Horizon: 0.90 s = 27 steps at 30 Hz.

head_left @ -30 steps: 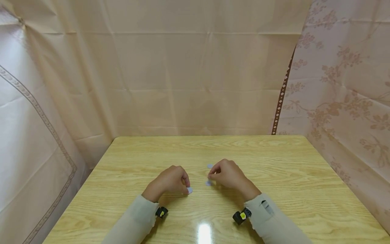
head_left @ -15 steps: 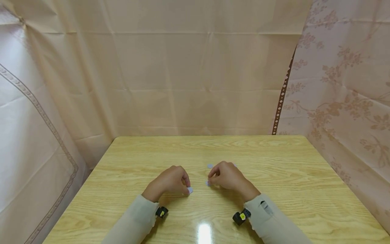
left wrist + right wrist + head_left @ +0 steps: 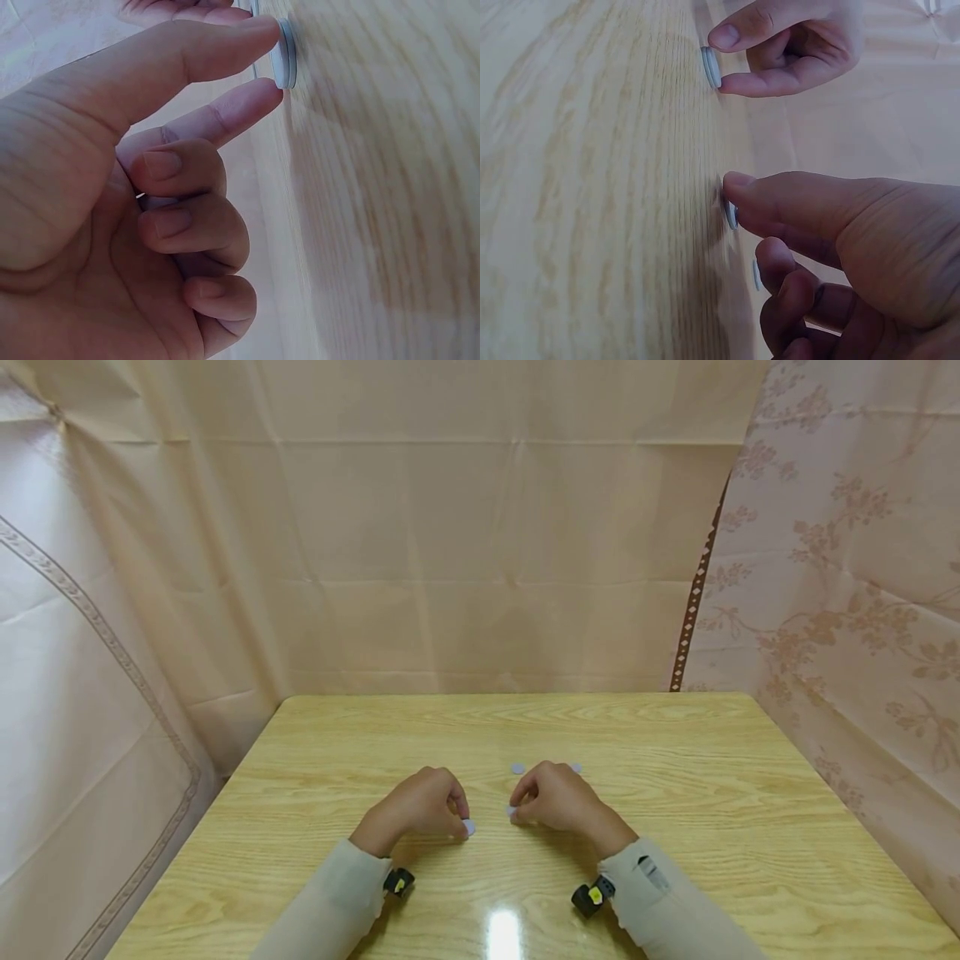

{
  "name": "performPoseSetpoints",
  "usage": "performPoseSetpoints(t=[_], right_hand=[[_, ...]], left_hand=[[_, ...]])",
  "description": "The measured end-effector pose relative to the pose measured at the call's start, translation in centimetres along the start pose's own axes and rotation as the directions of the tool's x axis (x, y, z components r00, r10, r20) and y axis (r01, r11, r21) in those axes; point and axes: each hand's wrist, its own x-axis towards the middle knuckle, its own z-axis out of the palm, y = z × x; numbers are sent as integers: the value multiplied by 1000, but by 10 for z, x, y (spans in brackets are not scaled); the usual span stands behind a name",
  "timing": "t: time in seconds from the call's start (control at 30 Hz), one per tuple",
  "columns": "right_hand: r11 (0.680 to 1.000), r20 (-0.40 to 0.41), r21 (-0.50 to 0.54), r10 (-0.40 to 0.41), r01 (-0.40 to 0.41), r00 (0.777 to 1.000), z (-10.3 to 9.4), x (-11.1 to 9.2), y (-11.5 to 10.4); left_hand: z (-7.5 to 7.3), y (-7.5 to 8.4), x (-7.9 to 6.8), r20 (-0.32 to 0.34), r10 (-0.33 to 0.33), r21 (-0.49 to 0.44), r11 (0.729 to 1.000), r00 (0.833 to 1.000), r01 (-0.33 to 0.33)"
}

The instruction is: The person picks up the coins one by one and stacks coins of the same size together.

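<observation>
Near the middle of the wooden table, my left hand point(image 3: 423, 802) pinches two thin, round, whitish discs point(image 3: 287, 54) by their edges between thumb and index finger. They lie flat, one upon the other; the other left fingers are curled in. Across a small gap, my right hand point(image 3: 558, 797) pinches another whitish disc point(image 3: 730, 214) between thumb and forefinger, at the tabletop. Its far edge is hidden by the fingers. Beyond the right hand lie two more discs, the left one point(image 3: 517, 768) whole in view and the right one point(image 3: 576, 768) partly covered by the knuckles.
The wood-grain table point(image 3: 337, 735) reaches back to a beige cloth curtain point(image 3: 480, 552). Patterned cloth point(image 3: 862, 568) hangs at the right side and pale cloth point(image 3: 67, 693) at the left. A light reflection shines near the table's front.
My right hand has come down slightly toward me, and its fingertips now grip the disc they hovered over. The far right disc has come into view behind it. The left hand has barely moved.
</observation>
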Motion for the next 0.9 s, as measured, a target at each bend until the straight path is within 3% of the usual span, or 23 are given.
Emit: performPoseSetpoints(t=[0.5,0.9], right_hand=[[1000,-20,-2,-24,24,1000,3,2,3],[999,-10,36,14,-14,1000,4,-1,0]], left_hand=[[3,-1,2,-4,-8,15,1000,1000,8],[3,0,2,-4,-8,6,1000,1000,8]])
